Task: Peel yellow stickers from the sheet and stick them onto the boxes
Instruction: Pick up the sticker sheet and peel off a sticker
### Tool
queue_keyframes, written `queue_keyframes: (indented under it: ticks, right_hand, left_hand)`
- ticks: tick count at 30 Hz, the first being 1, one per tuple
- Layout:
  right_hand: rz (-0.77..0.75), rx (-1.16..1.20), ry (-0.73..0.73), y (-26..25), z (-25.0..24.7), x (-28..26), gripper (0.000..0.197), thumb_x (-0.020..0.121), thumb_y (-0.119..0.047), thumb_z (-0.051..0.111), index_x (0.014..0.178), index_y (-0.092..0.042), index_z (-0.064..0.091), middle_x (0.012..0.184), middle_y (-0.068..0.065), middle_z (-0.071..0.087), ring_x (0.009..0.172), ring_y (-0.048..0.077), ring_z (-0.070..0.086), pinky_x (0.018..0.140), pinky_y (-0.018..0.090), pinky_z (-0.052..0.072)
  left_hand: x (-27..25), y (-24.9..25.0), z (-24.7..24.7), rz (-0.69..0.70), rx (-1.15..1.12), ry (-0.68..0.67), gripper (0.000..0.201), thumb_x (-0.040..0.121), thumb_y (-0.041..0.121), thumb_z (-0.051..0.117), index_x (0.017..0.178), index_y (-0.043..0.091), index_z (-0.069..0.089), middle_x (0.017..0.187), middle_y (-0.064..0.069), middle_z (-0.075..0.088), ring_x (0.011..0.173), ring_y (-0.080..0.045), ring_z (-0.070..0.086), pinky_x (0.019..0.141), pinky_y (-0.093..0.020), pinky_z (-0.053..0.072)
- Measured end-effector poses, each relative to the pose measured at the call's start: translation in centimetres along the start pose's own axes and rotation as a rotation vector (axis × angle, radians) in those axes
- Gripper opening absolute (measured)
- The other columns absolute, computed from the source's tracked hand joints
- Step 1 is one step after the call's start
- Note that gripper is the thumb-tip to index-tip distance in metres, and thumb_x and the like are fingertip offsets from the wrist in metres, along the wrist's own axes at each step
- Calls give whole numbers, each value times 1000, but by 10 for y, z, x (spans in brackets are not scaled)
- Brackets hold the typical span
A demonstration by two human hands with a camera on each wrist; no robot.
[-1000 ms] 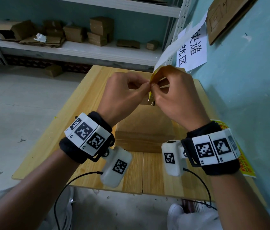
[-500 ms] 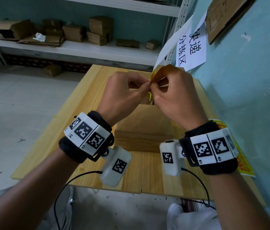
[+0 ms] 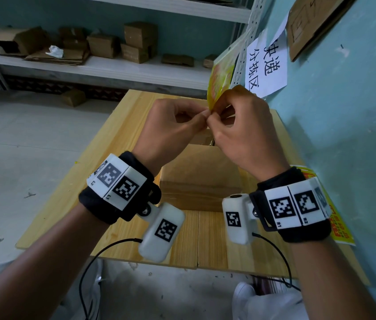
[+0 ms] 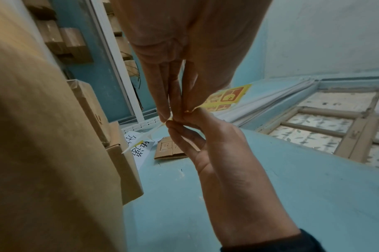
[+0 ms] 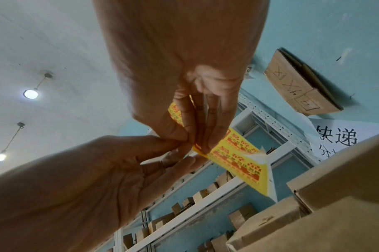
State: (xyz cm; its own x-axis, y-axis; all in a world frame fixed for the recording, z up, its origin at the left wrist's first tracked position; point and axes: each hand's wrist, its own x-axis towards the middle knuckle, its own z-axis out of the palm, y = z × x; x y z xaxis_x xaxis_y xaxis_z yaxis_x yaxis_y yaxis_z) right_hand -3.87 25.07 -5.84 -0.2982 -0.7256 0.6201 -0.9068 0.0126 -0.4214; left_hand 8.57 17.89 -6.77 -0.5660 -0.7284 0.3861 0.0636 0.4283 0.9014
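I hold a yellow sticker sheet (image 3: pixel 220 75) with red print upright above a brown cardboard box (image 3: pixel 201 176) on the wooden table (image 3: pixel 122 139). My right hand (image 3: pixel 213 118) pinches the sheet's lower end between thumb and fingers. My left hand (image 3: pixel 202 117) meets it there and pinches the sheet's corner edge. Whether a sticker has lifted there is hidden by the fingers. In the right wrist view the sheet (image 5: pixel 238 163) shows one far corner curled up white. The left wrist view shows the sheet (image 4: pixel 225 98) behind both sets of fingertips.
A second yellow sheet (image 3: pixel 339 227) lies on the table's right edge against the blue wall, under my right wrist. White shelves (image 3: pixel 113 68) behind the table carry several cardboard boxes. A paper sign (image 3: pixel 266 65) hangs on the wall.
The sheet has tilted up and turned, so its yellow printed face now shows instead of the white back. Both hands stay pinched together in nearly the same place.
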Motion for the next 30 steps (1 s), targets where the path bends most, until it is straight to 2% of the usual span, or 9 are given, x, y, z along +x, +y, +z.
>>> queue_keyframes:
  ticks: [2, 9, 12, 17, 26, 30]
  right_hand:
    - [0, 18, 1, 0, 0, 0, 17, 90, -24, 62, 83, -9, 66, 84, 6, 66, 77, 17, 63, 72, 33, 55]
    - [10, 70, -16, 0, -2, -1, 23, 89, -26, 56, 83, -6, 66, 83, 7, 67, 76, 18, 63, 71, 37, 55]
    - [5, 70, -20, 0, -2, 0, 25, 89, -27, 54, 83, -6, 66, 84, 7, 67, 76, 18, 64, 71, 38, 55]
    - [-18, 34, -20, 3, 1, 1, 21, 91, -24, 58, 85, -6, 66, 87, 8, 67, 77, 19, 64, 72, 39, 55]
    - [-46, 25, 5, 2, 1, 0, 19, 93, -24, 59, 87, -8, 66, 92, 7, 66, 81, 17, 64, 75, 34, 56]
    - [-32, 88, 30, 3, 0, 1, 16, 90, -23, 57, 85, -8, 64, 91, 8, 65, 81, 20, 63, 73, 36, 54]
  left_hand:
    - [-1, 1, 0, -21, -29, -7, 15, 93, 10, 61, 99, 3, 73, 93, -11, 74, 90, -22, 71, 84, -35, 58]
    - [-3, 4, 1, -20, -31, -4, 13, 94, 15, 61, 93, 12, 73, 91, -7, 74, 88, -19, 70, 81, -32, 59]
    - [-3, 4, 1, -23, -24, 10, 13, 94, 15, 60, 92, 11, 73, 90, -6, 74, 86, -17, 70, 79, -30, 59]
    - [-3, 3, 2, -21, -12, 12, 15, 94, 14, 60, 94, 8, 73, 92, -8, 74, 88, -18, 71, 82, -34, 59]
    - [-4, 4, 3, -17, -14, 25, 14, 94, 12, 59, 92, 9, 73, 91, -5, 74, 87, -15, 70, 81, -31, 59]
    - [-2, 4, 3, -50, -78, 67, 15, 94, 12, 60, 92, 6, 74, 90, -10, 74, 88, -21, 71, 82, -35, 60]
